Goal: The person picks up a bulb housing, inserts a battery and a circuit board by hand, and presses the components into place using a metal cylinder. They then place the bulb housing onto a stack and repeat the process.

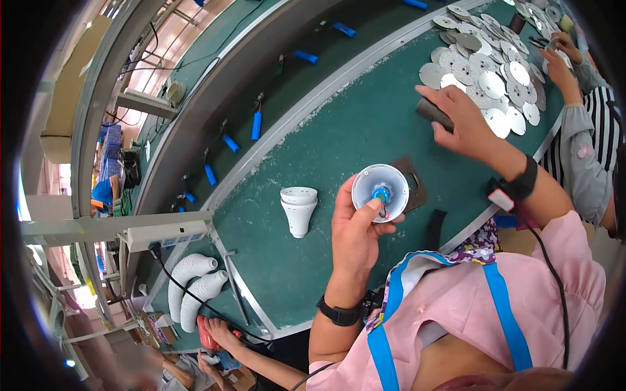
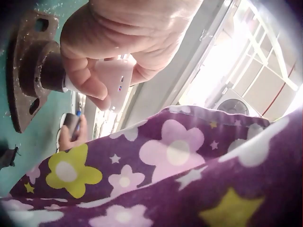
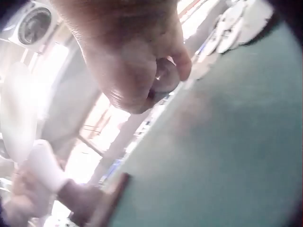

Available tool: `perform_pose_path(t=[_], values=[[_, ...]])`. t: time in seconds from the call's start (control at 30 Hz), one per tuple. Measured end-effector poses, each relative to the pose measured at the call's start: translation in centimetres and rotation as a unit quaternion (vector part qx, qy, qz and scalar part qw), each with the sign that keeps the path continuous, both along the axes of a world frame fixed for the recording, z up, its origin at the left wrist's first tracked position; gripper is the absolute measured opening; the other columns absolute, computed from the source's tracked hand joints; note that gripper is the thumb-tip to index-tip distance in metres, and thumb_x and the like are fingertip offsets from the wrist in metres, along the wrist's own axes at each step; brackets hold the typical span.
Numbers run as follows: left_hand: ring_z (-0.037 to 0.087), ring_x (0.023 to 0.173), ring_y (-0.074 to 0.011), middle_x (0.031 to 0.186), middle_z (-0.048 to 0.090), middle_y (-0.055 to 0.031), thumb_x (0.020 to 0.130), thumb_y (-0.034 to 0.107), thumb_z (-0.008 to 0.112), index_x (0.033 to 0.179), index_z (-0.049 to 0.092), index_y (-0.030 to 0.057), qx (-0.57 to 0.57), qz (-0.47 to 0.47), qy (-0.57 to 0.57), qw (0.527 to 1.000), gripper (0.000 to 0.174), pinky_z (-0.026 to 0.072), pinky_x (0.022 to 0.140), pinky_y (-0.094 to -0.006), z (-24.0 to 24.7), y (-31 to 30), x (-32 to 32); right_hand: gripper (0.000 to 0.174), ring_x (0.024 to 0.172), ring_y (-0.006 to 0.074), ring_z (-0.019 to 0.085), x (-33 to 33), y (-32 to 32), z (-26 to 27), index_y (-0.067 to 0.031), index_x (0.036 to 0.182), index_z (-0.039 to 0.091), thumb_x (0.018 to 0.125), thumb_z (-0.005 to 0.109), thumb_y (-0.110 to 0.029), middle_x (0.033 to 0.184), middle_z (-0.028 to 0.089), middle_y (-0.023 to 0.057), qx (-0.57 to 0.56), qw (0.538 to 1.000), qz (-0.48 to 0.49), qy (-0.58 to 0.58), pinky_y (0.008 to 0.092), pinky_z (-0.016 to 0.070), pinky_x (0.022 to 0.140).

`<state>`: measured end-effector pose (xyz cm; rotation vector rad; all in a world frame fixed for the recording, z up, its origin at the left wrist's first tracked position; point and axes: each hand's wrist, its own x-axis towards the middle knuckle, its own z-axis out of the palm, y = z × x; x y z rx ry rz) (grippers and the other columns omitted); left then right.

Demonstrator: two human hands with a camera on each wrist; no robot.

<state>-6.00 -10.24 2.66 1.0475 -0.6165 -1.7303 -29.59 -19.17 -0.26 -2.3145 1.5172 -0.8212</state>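
My left hand (image 1: pixel 355 238) holds a white bulb housing (image 1: pixel 398 186), its open mouth facing up. The thumb lies over the rim at a blue part (image 1: pixel 380 194) with thin wires inside. In the left wrist view the housing's narrow end meets the post of a brown metal stand (image 2: pixel 35 75), whose flat base rests on the green table. To the right and farther off, my right hand (image 1: pixel 463 124) grips a dark grey cylinder (image 1: pixel 433 113) above the table, near a heap of metal discs (image 1: pixel 492 81). The right wrist view shows the cylinder's round end (image 3: pixel 166 78) between thumb and fingers.
Nested white bulb housings (image 1: pixel 298 212) stand left of my left hand. Beyond the table's rail, a belt carries several blue cylinders (image 1: pixel 257 124) with wires. Curved stacks of white housings (image 1: pixel 189 268) lie at lower left. Other people's hands (image 1: pixel 559 60) work at both ends.
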Motion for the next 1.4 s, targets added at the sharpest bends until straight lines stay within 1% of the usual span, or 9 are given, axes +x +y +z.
perform_pose_path(t=[0.17, 0.33, 0.57, 0.67, 0.83, 0.93, 1.17, 1.23, 1.4], values=[[0.063, 0.069, -0.0183, 0.100, 0.057, -0.0120, 0.080, 0.008, 0.050, 0.118, 0.038, 0.0049, 0.001, -0.017, 0.024, 1.000, 0.040, 0.0514, 0.051, -0.0207, 0.0, -0.2, 0.1, 0.054, 0.072, 0.0268, 0.050, 6.0, 3.8, 9.4, -0.0091, 0.103, 0.055, 0.050, 0.059, 0.001, 0.086, 0.052, 0.0100, -0.128, 0.950, 0.224, -0.176, 0.0325, 0.0436, 0.061], [0.062, 0.066, -0.0153, 0.096, 0.057, -0.0092, 0.082, 0.010, 0.051, 0.117, 0.039, 0.0069, -0.006, -0.019, 0.023, 1.000, 0.037, 0.0496, 0.050, -0.0184, -0.2, -0.3, 0.2, 0.048, 0.068, 0.0247, 0.047, 7.0, 4.5, 9.8, -0.0147, 0.095, 0.060, 0.049, 0.066, -0.003, 0.077, 0.046, 0.0074, -0.045, 0.969, 0.238, 0.053, 0.0319, 0.0405, 0.055], [0.062, 0.075, -0.0163, 0.098, 0.057, -0.0096, 0.082, 0.011, 0.046, 0.119, 0.039, 0.0061, -0.016, -0.001, 0.026, 1.000, 0.038, 0.0504, 0.054, -0.0213, 0.0, 0.1, 0.3, 0.048, 0.069, 0.0248, 0.048, 8.0, 5.0, 10.4, -0.0145, 0.097, 0.059, 0.051, 0.068, -0.004, 0.076, 0.046, 0.0078, -0.132, 0.967, 0.218, 0.010, 0.0327, 0.0414, 0.058], [0.062, 0.080, -0.0202, 0.101, 0.057, -0.0119, 0.083, 0.019, 0.039, 0.121, 0.038, 0.0043, -0.009, -0.053, 0.102, 0.993, 0.040, 0.0523, 0.068, -0.0291, -0.4, -0.1, 1.0, 0.050, 0.070, 0.0250, 0.048, 7.7, 4.4, 10.4, -0.0149, 0.101, 0.059, 0.052, 0.068, -0.005, 0.077, 0.047, 0.0080, -0.052, 0.962, 0.261, 0.054, 0.0331, 0.0417, 0.058], [0.062, 0.081, -0.0210, 0.101, 0.057, -0.0127, 0.083, 0.018, 0.038, 0.121, 0.037, 0.0035, -0.014, -0.043, 0.106, 0.993, 0.041, 0.0525, 0.067, -0.0291, -0.4, 0.0, 0.8, 0.053, 0.070, 0.0254, 0.050, 8.3, 4.6, 10.9, -0.0155, 0.104, 0.058, 0.053, 0.067, -0.005, 0.076, 0.047, 0.0084, -0.158, 0.964, 0.209, -0.042, 0.0328, 0.0427, 0.059], [0.062, 0.081, -0.0209, 0.101, 0.057, -0.0130, 0.083, 0.018, 0.038, 0.122, 0.036, 0.0026, -0.018, -0.056, 0.103, 0.993, 0.042, 0.0525, 0.067, -0.0292, -0.4, -0.2, 1.1, 0.054, 0.070, 0.0255, 0.049, 7.9, 4.6, 9.6, -0.0134, 0.105, 0.058, 0.052, 0.067, -0.004, 0.077, 0.048, 0.0089, -0.031, 0.964, 0.253, 0.071, 0.0328, 0.0419, 0.058], [0.062, 0.080, -0.0205, 0.099, 0.058, -0.0127, 0.084, 0.019, 0.039, 0.122, 0.036, 0.0021, -0.018, -0.050, 0.105, 0.993, 0.042, 0.0523, 0.067, -0.0282, -0.6, -0.1, 0.9, 0.050, 0.068, 0.0258, 0.049, 8.5, 4.8, 10.7, -0.0148, 0.103, 0.058, 0.055, 0.066, -0.006, 0.075, 0.047, 0.0084, -0.109, 0.969, 0.223, -0.005, 0.0342, 0.0419, 0.057], [0.062, 0.079, -0.0206, 0.099, 0.058, -0.0129, 0.084, 0.019, 0.039, 0.122, 0.035, 0.0019, -0.025, -0.060, 0.105, 0.992, 0.042, 0.0523, 0.067, -0.0282, -0.4, -0.3, 1.0, 0.046, 0.067, 0.0258, 0.049, 8.4, 4.5, 9.9, -0.0138, 0.100, 0.059, 0.056, 0.065, -0.006, 0.076, 0.048, 0.0089, -0.028, 0.965, 0.243, 0.093, 0.0341, 0.0417, 0.057], [0.063, 0.081, -0.0213, 0.100, 0.058, -0.0127, 0.084, 0.020, 0.040, 0.124, 0.034, 0.0029, -0.022, -0.074, 0.104, 0.992, 0.045, 0.0521, 0.069, -0.0287, -0.6, -0.2, 1.3, 0.041, 0.070, 0.0313, 0.052, 8.3, 4.1, 10.9, -0.0121, 0.098, 0.060, 0.058, 0.067, -0.014, 0.075, 0.050, 0.0119, -0.053, 0.970, 0.234, 0.048, 0.0384, 0.0437, 0.061]])
